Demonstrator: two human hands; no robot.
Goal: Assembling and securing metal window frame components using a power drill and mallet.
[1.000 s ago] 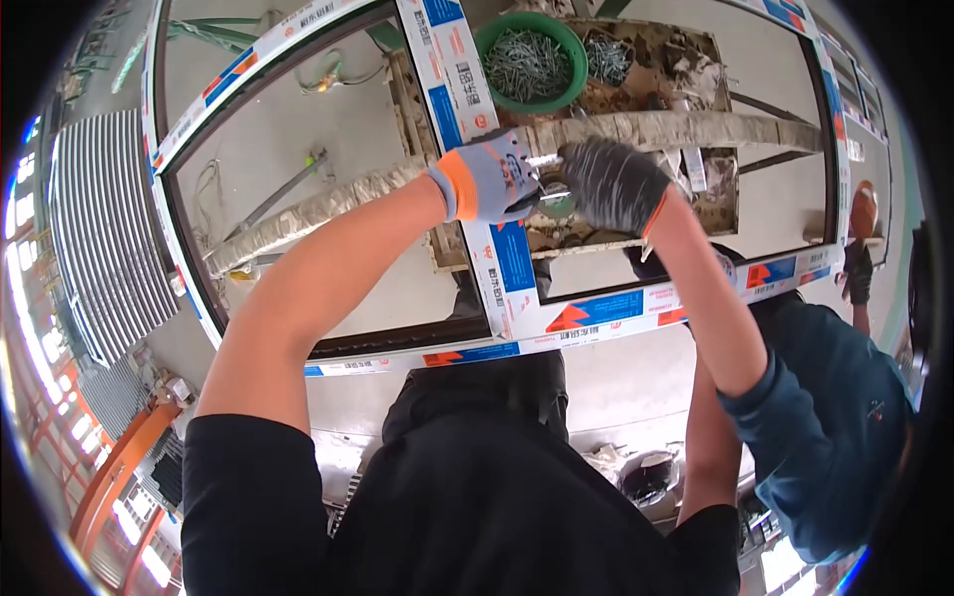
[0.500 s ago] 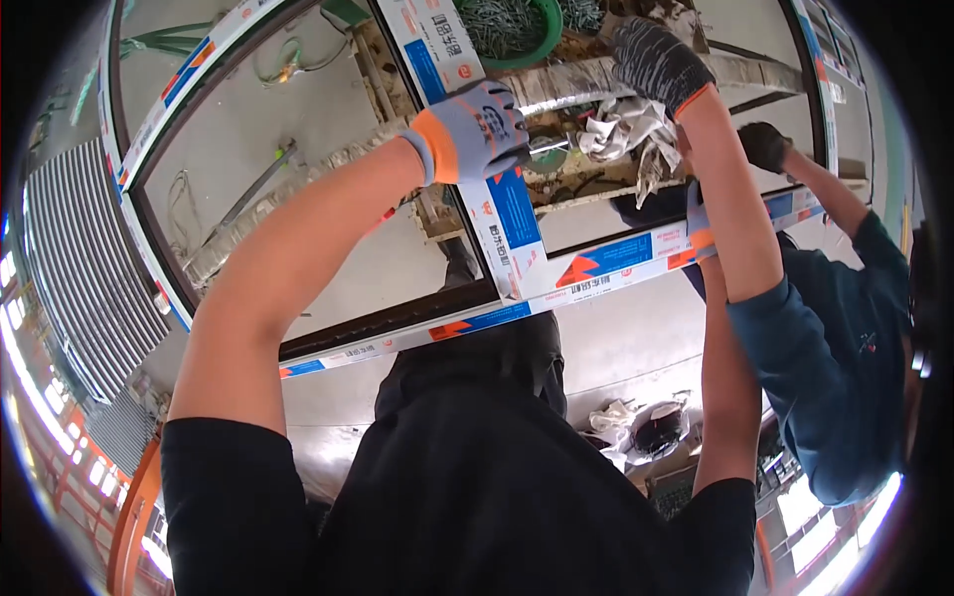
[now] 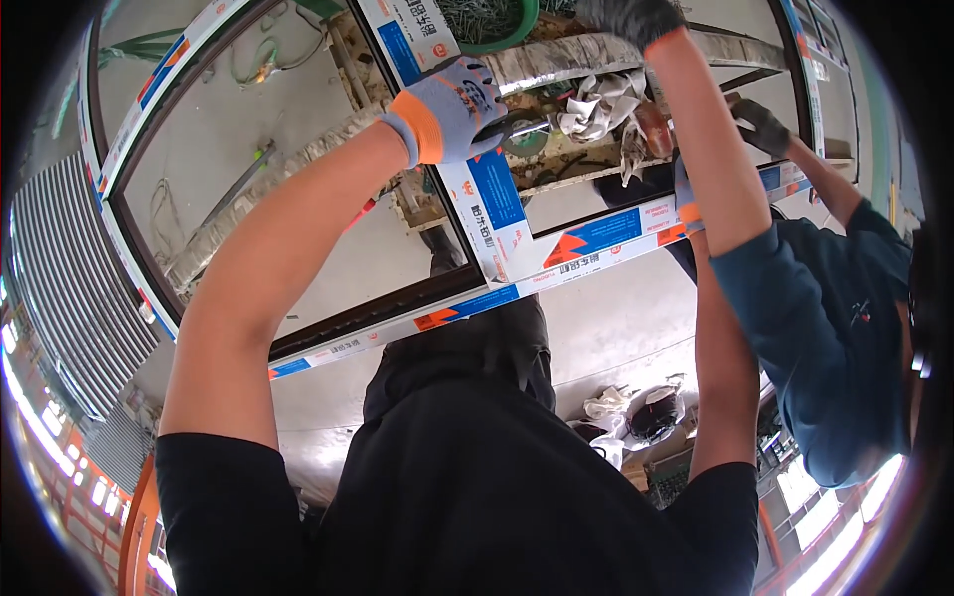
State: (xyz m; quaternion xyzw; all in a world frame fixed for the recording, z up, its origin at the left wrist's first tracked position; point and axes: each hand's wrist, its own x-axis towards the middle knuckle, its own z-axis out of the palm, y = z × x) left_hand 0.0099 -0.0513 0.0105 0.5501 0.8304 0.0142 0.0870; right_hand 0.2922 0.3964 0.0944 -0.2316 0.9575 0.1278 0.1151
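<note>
My left hand [image 3: 457, 109], in a grey glove with an orange cuff, is at the frame's middle bar [image 3: 487, 204]. Its fingers are closed round a tool with a bare metal shaft [image 3: 532, 127]; the glove hides most of the handle, so I cannot tell its kind. My right hand [image 3: 685, 189], gloved alike, is at the near rail [image 3: 596, 236] of the window-like frame. A co-worker's forearm crosses in front of that hand and hides its fingers. White and blue printed protective film covers the frame's bars.
A co-worker in a teal top [image 3: 795, 338] leans in from the right, with one dark glove [image 3: 631, 22] by a green bowl of screws [image 3: 487, 25] and another [image 3: 763, 126] farther right. A crumpled grey cloth [image 3: 601, 104] lies on the workbench. Ribbed metal profiles [image 3: 75, 288] are stacked at left.
The co-worker's nearer glove has moved up and left, toward the green bowl; the other glove's fingers are now in sight. The view has shifted slightly. My left hand stays at the middle bar.
</note>
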